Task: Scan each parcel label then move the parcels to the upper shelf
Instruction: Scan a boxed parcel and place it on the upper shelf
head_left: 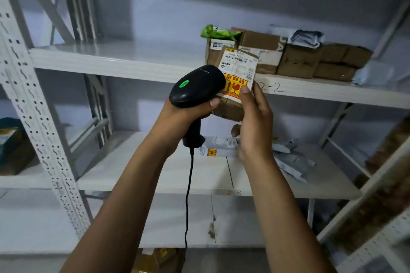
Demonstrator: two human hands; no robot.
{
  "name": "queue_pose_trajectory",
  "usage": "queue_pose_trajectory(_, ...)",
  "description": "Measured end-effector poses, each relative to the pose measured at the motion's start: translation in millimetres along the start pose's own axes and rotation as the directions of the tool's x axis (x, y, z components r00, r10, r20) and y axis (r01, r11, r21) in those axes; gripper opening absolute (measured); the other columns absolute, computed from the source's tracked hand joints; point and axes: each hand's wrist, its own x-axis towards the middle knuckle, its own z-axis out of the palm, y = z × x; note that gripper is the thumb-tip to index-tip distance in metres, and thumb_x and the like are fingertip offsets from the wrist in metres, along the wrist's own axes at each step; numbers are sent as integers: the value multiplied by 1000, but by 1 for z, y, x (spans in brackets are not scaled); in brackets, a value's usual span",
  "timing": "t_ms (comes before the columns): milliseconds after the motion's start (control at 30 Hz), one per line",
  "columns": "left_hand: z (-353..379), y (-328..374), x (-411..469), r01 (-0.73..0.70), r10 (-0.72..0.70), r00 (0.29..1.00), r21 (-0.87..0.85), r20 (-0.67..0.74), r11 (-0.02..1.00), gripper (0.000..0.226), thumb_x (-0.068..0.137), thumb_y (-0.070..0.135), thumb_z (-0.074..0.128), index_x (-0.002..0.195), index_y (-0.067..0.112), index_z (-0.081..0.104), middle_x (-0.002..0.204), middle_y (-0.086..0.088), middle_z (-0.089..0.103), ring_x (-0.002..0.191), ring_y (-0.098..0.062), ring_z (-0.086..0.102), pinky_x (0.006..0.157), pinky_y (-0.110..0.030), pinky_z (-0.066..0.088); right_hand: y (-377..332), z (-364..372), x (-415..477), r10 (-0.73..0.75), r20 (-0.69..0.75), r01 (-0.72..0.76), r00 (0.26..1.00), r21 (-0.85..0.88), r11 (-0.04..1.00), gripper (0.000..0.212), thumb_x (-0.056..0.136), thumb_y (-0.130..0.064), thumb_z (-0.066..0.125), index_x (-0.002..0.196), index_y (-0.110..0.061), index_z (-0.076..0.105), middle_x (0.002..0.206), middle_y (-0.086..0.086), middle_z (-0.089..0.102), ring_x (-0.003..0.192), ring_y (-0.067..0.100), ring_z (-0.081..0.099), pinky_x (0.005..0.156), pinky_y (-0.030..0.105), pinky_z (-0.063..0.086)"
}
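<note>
The left hand (188,115) grips a black corded barcode scanner (197,86). Its head is just beside the labelled cardboard parcel (238,68), which the right hand (255,126) holds upright. Above the right hand, cardboard boxes (299,60) sit on the upper shelf (111,60).

Upper shelf (111,57): cardboard boxes (299,62) clustered right. Lower shelf (155,175): flat white box (219,149), crumpled grey mailers (290,162).

Two hands, a left hand (182,117) and a right hand (255,126). One black corded scanner (197,86). One small cardboard parcel (235,73) held up. Three white shelves (111,60) in the nearest rack. On the top one, at least four brown boxes (297,62) and one green bag (218,31). On the middle one, one flat white parcel (218,147) and several grey mailer bags (288,162), too crumpled to count
</note>
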Motion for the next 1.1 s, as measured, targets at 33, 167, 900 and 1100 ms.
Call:
queue_pose_trajectory(33,7,1,4,-8,8,1000,5,11,1000,48,77,24,86,121,31,68,113,2,77,111,-22,72,95,-39,59,-3,-4,5,-5,37,6,999,-31,1000,43,104,-37,57,147,-34,54,128,-6,71,84,13,70,40,23,37)
queue_pose_trajectory(167,30,1,20,-35,34,997,24,64,999,53,80,26,81,130,25,65,121,-1,75,118,-22,69,105,-49,54,-12,-29,19,-1,158,17,987,-98,995,52,103,-38,59,153,-38,42,136,-14,65,112,8,69,43,27,48)
queue_pose_trajectory(900,304,-36,128,-134,76,940,156,332,979,51,80,41,83,127,31,66,112,12,76,109,-2,69,94,-23,53,-66,-273,166,-158,-95,141,983,-166,976,35,103,-34,61,137,-31,63,119,-1,75,96,24,77,47,28,57)
queue_pose_trajectory(1100,366,-52,160,-189,109,934,213,339,959,45,85,38,82,127,30,67,112,10,76,109,-5,70,97,-31,54,-68,-328,211,-206,-89,189,974,-165,968,29,105,-33,57,134,-35,63,117,-5,76,93,20,77,49,30,59)
